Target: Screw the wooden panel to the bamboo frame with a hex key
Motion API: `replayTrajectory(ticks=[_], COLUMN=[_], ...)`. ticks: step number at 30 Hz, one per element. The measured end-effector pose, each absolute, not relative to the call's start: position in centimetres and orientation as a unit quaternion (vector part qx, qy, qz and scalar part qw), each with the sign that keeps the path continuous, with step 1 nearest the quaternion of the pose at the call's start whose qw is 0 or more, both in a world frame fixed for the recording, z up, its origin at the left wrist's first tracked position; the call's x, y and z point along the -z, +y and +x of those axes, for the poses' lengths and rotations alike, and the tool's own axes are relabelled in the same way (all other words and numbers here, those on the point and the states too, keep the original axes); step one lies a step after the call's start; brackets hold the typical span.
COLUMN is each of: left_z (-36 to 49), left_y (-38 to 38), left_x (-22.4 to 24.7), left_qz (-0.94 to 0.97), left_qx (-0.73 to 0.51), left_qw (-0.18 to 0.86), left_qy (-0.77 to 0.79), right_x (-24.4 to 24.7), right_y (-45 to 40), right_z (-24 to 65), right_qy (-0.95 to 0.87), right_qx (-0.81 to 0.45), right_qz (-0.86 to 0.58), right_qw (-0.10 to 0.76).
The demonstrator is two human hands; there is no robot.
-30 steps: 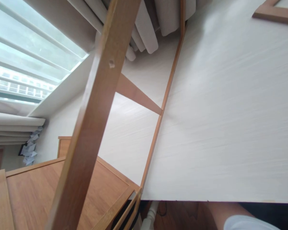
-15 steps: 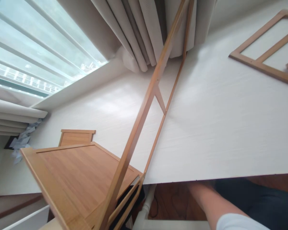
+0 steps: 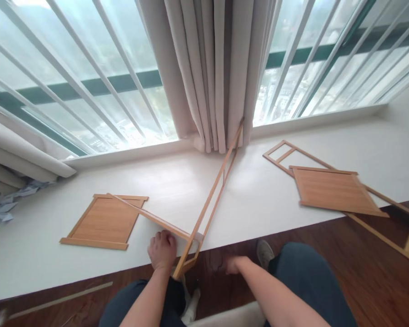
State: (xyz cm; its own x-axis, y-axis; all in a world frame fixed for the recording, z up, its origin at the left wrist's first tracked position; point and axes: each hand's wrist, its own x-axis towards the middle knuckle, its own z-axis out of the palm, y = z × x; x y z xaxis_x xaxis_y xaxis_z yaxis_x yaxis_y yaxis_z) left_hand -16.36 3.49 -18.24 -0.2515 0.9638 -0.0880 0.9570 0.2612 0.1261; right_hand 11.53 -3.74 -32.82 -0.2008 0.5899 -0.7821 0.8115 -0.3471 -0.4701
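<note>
My left hand (image 3: 162, 250) is closed, its fingers curled, by the front edge of the white ledge. Whatever it may hold is hidden. Right beside it stands a long, narrow wooden frame (image 3: 209, 200) that slants from the front edge back to the curtain. A wooden panel (image 3: 153, 220), seen nearly edge-on, meets the frame near its lower end. Over the dark floor, right of the frame, my right hand (image 3: 232, 264) hangs low, too blurred to make out its fingers.
Another wooden panel (image 3: 104, 222) lies flat on the white ledge (image 3: 259, 195) at left. At right, a panel (image 3: 334, 190) rests across a second frame (image 3: 391, 197), which overhangs the edge. Behind are a grey curtain (image 3: 211, 68) and barred windows. Crumpled paper (image 3: 3, 206) lies far left.
My view has swung back and up, showing both hands and the right-hand panel. The panel by the frame, seen broadside before, now appears nearly edge-on.
</note>
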Motion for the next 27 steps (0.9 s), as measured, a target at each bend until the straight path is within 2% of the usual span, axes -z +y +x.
replayTrajectory(ticks=[3,6,8,13,18,22,27], left_z=[-16.5,-16.7,-16.8,-16.0,-14.3,-13.2,-11.9], left_y=[3.4,3.3,3.0,-0.6,-6.8,-10.2,-10.5], left_x=[17.9,17.5,17.1,15.9,15.1,13.4,7.0], left_qz=[0.621,0.609,0.595,0.516,0.475,0.473,0.537], left_qx=[-0.024,-0.047,-0.1,-0.322,-0.398,-0.445,-0.441], left_qw=[0.045,0.082,0.134,0.277,0.347,0.342,0.281], left_qy=[0.782,0.787,0.786,0.744,0.704,0.679,0.662], right_x=[29.7,27.1,25.9,24.7,24.7,24.5,23.4], right_y=[-5.7,-8.0,-9.3,-11.3,-12.4,-12.8,-13.9], right_z=[11.5,11.3,11.0,10.6,11.4,12.2,12.7], right_qy=[0.556,0.564,0.569,0.576,0.561,0.585,0.614], right_qx=[0.533,0.523,0.517,0.483,0.48,0.462,0.452], right_qz=[0.629,0.635,0.637,0.659,0.673,0.663,0.642], right_qw=[0.107,0.072,0.048,-0.023,-0.046,-0.075,-0.084])
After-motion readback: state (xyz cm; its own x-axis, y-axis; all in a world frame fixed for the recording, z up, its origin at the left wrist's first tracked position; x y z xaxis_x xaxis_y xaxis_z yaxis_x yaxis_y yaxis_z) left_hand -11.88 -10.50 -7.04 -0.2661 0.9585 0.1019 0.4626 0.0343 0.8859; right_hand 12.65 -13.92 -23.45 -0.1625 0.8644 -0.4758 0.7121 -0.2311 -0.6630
